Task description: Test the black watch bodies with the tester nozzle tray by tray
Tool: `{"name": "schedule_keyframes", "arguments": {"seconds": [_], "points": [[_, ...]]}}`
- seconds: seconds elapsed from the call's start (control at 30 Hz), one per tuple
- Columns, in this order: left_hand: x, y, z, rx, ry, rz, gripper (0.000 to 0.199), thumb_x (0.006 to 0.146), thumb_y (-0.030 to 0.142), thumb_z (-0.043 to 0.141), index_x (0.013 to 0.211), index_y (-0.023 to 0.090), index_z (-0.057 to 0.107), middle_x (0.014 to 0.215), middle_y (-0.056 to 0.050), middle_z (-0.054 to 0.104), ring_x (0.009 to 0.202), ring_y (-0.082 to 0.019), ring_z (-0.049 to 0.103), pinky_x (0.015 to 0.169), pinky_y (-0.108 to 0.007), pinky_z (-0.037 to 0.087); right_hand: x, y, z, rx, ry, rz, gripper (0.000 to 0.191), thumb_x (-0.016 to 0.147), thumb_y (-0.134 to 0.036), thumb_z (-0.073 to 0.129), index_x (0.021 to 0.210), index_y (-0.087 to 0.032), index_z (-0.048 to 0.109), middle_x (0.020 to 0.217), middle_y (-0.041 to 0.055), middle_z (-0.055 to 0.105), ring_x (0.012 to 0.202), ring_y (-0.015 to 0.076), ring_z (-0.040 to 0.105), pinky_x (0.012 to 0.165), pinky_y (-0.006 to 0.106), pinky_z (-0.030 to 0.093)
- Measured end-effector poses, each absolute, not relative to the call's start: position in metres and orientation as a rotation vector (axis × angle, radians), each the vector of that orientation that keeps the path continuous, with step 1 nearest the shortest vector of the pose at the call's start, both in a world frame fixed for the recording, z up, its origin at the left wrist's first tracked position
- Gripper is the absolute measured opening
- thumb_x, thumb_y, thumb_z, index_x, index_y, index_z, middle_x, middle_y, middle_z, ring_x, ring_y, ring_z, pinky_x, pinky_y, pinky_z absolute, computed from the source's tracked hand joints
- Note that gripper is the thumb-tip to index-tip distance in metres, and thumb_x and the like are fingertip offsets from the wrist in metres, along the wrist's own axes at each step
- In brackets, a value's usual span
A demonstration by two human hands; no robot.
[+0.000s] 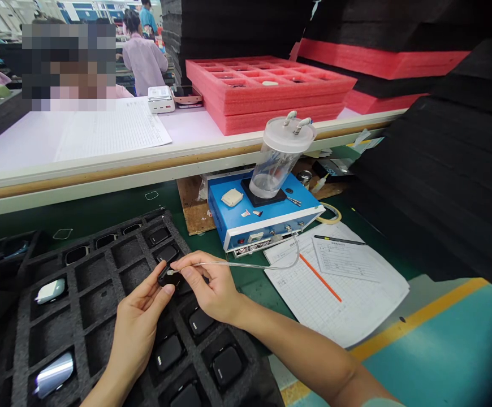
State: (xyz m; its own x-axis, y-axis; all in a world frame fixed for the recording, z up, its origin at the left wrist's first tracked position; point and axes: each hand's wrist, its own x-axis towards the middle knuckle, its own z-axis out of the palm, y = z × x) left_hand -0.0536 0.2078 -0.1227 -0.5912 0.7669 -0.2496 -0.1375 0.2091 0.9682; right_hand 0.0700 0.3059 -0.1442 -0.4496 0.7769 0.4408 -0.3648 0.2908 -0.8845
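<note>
My left hand (138, 322) pinches a small black rounded-square device (166, 275) between thumb and fingers, above a black foam tray (74, 299). My right hand (212, 285) grips a thin clear tube (237, 264), and its white tip (172, 272) meets the device's edge. The tube runs back to a blue bench machine (224, 217) carrying a clear lidded canister (275, 161). Several similar black devices (199, 321) lie in the tray's compartments below my hands. A white device (51, 291) and a silver one (55, 373) sit further left.
Printed paper forms (335, 282) with an orange pencil (320, 277) lie right of my hands. Stacked red foam trays (267, 93) stand on a white shelf (114, 133). Black foam sheets (445, 169) tower at right. A seated person (72, 68) and a standing co-worker (144, 62) are beyond.
</note>
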Motion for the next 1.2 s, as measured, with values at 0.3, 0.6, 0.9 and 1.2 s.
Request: {"name": "schedule_keyframes", "arguments": {"seconds": [0.3,0.6,0.9,1.2], "points": [[-0.053,0.207,-0.122,0.585,1.735,1.477,0.074,0.064,0.049,0.089,0.131,0.026,0.069,0.124,-0.007,0.075,0.131,-0.030,0.058,0.119,-0.046,0.035,0.071,0.305,-0.142,-0.399,-1.529,1.388,0.016,0.097,-0.025,0.057,0.101,-0.018,0.071,0.102,0.0091,0.074,0.095,0.0195,0.073,0.084,0.033,0.062],[-0.053,0.209,-0.123,0.644,1.690,1.507,0.065,0.072,0.045,0.085,0.131,0.023,0.068,0.120,-0.006,0.075,0.122,-0.026,0.063,0.108,-0.035,0.047,0.073,0.306,-0.142,-0.429,-1.519,1.353,0.020,0.098,-0.028,0.056,0.114,-0.022,0.067,0.114,0.0080,0.072,0.104,0.0186,0.071,0.088,0.032,0.060],[-0.052,0.199,-0.122,0.787,1.553,1.564,0.052,0.086,0.040,0.073,0.134,0.023,0.064,0.143,-0.010,0.062,0.128,-0.028,0.059,0.113,-0.042,0.040,0.077,0.313,-0.133,-0.625,-1.979,1.231,0.015,0.088,-0.021,0.063,0.091,-0.020,0.078,0.078,0.0025,0.074,0.064,0.0134,0.062,0.058,0.026,0.045],[-0.048,0.185,-0.086,1.022,1.739,1.435,0.059,0.083,0.045,0.070,0.136,0.019,0.064,0.147,-0.009,0.059,0.140,-0.032,0.049,0.121,-0.047,0.033,0.089,0.306,-0.112,-0.587,-1.973,1.252,0.014,0.085,-0.021,0.068,0.089,-0.021,0.081,0.085,0.0035,0.079,0.068,0.0154,0.068,0.061,0.025,0.050]]}}
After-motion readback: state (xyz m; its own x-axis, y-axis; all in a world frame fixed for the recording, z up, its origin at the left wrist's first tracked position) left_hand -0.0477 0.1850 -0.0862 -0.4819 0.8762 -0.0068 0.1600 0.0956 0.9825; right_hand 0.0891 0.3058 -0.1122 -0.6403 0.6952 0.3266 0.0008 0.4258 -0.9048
